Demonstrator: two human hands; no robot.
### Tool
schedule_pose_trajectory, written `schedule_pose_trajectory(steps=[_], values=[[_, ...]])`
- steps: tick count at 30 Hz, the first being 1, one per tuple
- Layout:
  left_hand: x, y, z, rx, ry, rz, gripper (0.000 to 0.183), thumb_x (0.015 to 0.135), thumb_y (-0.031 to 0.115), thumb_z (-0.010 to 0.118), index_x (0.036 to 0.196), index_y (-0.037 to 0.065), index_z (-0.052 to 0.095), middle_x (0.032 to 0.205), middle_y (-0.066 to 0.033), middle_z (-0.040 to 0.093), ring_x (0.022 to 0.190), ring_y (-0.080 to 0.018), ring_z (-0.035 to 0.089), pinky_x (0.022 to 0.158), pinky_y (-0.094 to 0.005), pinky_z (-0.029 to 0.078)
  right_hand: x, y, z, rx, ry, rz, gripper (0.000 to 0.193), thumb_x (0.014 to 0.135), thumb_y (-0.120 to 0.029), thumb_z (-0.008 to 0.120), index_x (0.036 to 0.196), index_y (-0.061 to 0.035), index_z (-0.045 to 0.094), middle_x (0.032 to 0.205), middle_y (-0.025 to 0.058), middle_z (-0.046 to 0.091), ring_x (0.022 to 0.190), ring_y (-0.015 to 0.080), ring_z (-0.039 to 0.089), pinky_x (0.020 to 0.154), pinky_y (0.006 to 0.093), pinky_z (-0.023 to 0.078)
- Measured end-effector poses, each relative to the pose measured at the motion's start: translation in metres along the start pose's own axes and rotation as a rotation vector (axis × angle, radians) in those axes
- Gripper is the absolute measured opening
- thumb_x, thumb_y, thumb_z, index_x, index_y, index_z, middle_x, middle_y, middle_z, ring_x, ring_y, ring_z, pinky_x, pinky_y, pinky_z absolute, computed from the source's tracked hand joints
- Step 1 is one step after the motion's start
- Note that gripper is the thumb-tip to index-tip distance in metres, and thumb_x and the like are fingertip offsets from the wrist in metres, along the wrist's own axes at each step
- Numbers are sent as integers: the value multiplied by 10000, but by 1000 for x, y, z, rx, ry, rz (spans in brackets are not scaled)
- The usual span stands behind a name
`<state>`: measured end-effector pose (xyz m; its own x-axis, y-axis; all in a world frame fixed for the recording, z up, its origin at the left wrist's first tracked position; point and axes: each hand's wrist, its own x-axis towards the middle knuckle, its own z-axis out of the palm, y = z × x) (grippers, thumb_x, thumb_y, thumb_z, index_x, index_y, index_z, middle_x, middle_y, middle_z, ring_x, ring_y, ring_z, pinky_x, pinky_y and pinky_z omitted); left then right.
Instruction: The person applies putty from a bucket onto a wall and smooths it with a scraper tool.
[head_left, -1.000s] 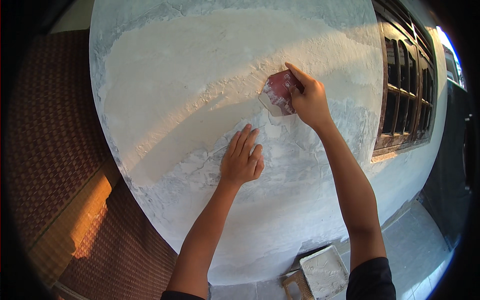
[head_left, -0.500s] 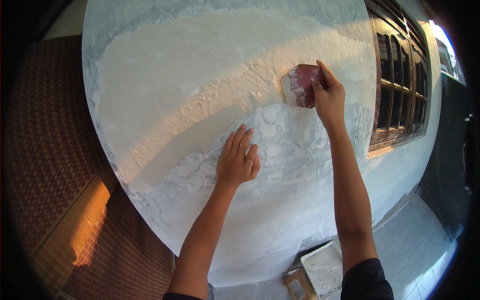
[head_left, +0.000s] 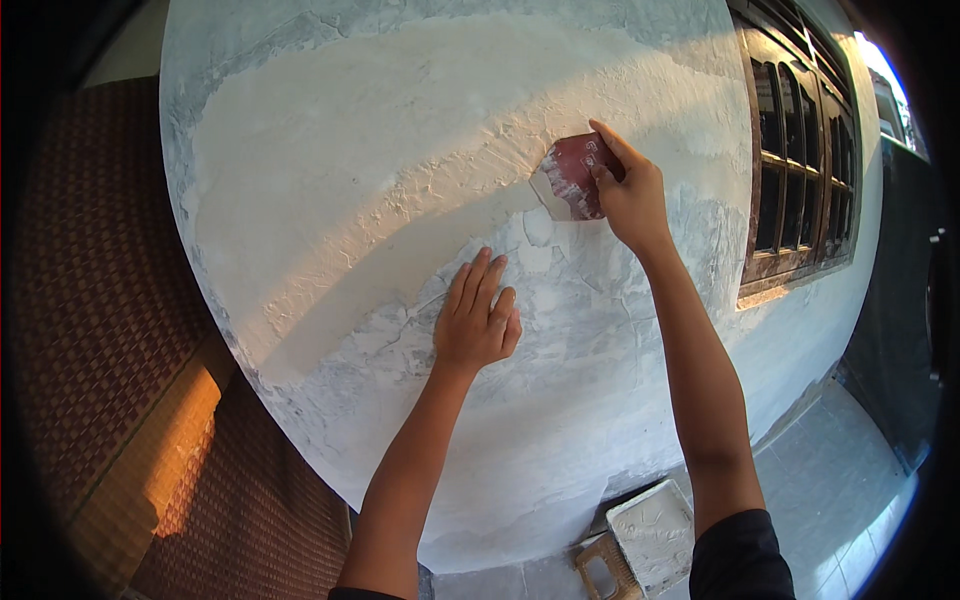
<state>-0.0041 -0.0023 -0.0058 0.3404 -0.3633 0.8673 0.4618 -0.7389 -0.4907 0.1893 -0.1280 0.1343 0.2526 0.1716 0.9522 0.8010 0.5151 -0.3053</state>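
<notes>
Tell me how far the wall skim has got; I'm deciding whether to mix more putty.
Done: a broad white coat covers the upper wall. In hand: the right hand presses a reddish scraper to the wall, the left hand flat below it. Left: the rough grey band along the bottom and edges. A tray sits on the floor.

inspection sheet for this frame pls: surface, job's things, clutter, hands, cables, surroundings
Surface: plastered wall, wide white rough-textured patch in the middle, greyer coat around its edges and below.
Job's things: dark red scraper smeared with white filler, blade against the wall.
Clutter: grey tray caked with white filler on the floor at the wall's foot; small wooden stool beside it.
Hands: left hand flat on the wall, fingers together; right hand grips the scraper.
Cables: nothing seen.
Surroundings: brown wooden barred window to the right, grey tiled floor, brown woven panel to the left.
</notes>
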Motion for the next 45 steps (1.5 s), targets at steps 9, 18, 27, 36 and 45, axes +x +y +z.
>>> schedule_pose_trajectory(steps=[9,18,27,36,45], values=[[0,2,2,-11,-14,-9,258,892,202,511,1107,66,469,1345,-209,524,1321,-409,463,1089,-528,348,-7,19,2,189,68,8,486,848,28,540,1330,-26,572,1090,177,693,975,211,667,886,320,500],[-2,4,3,-12,-7,-11,264,890,205,510,1116,75,463,1345,-199,514,1327,-419,447,1088,-537,346,-36,4,-7,434,105,170,171,919,54,499,1084,11,511,968,100,635,848,148,619,775,292,513],[-8,3,3,81,138,-52,235,905,247,480,1104,127,444,1242,-140,517,1269,-363,452,1052,-518,257,-97,-32,16,72,-6,-210,285,908,90,525,1178,-1,522,1023,174,684,927,262,701,784,338,546],[-8,1,3,70,316,-193,227,957,297,436,1099,120,434,1196,-150,505,1206,-351,439,1004,-489,234,-120,2,41,-240,-20,-630,392,754,71,629,1130,-29,673,1178,140,674,1139,315,638,971,444,521],[-11,0,3,89,348,-227,239,970,314,420,1071,98,403,1193,-185,467,1196,-383,392,1005,-501,245,-131,19,63,-467,-70,-680,368,849,-81,626,1213,-38,656,1289,145,619,1219,307,586,1041,446,475]])
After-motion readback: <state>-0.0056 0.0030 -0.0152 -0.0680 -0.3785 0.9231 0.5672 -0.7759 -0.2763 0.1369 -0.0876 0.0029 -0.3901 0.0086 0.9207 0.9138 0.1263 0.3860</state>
